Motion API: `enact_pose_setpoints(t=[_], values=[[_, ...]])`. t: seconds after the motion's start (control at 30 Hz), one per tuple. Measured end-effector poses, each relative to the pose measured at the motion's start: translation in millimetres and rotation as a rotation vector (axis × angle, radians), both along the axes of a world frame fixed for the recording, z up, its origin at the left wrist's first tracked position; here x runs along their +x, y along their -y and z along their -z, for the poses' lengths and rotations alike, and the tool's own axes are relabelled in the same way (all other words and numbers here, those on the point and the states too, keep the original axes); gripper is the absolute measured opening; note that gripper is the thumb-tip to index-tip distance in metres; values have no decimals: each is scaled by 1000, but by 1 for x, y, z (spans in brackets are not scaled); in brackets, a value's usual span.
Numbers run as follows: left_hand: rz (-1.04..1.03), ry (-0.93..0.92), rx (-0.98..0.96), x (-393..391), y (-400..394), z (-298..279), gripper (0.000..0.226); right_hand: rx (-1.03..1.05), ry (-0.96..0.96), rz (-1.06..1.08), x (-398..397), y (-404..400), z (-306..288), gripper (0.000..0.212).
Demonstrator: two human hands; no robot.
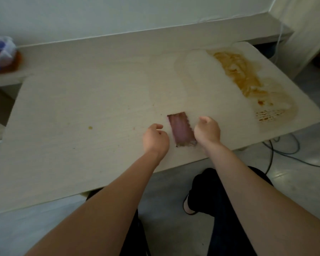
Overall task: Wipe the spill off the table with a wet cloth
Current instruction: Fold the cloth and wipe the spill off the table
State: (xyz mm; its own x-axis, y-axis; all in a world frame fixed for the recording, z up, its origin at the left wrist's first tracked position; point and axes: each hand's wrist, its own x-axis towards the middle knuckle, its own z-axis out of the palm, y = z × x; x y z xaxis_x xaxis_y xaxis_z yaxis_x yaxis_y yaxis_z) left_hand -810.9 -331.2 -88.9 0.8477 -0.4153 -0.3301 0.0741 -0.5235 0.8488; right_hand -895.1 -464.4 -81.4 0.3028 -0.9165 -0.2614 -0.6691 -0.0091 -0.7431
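Risk of smearing first: brown spill (248,78) spread wide, well beyond and to the right of right hand (208,130), with thinner streaks (269,116) nearer. Probably pushed further across surface (81,100), or over its right edge, if dragged with one folded face only. Likely soaked quickly too, being small against that much liquid. Small drop (90,127) well off to the left of left hand (155,138), easily missed.

Cloth (182,129) folded into pinkish strip, flat on surface between both hands, apart from spill. Not lifted yet.

Left hand just beside cloth's left edge, fingers loosely curled, gripping nothing; contact with cloth not clear. Right hand close against cloth's right edge, fingers likewise curled inward and relaxed, nothing seen in grasp; whether knuckles touch cloth hard to tell. Neither hand clenched, neither pinching fabric as far as visible.

Judged as start of pickup or refold, wiping of main spill not yet done. Firm grip and strokes toward middle advisable, away from edge.
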Motion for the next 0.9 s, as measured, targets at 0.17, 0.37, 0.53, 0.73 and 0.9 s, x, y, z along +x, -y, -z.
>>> enact_pose_setpoints(t=[0.17, 0.37, 0.53, 0.73, 0.9], values=[[20, -167, -47, -13, 24, -5, 31, 37, -76, -108, 10, -3, 6, 41], [-6, -237, -131, -13, 26, -10, 21, -100, -76, -210, 10, -15, 7, 21], [-66, -285, -156, 1, 32, -12, 41, -134, 99, -400, 9, -27, 6, 17], [-52, -213, 11, 18, 40, -3, 19, 125, 238, -445, -1, -20, 9, 30], [-14, -137, -10, 19, 53, -5, 33, 276, 299, -365, -5, -9, 12, 16]])
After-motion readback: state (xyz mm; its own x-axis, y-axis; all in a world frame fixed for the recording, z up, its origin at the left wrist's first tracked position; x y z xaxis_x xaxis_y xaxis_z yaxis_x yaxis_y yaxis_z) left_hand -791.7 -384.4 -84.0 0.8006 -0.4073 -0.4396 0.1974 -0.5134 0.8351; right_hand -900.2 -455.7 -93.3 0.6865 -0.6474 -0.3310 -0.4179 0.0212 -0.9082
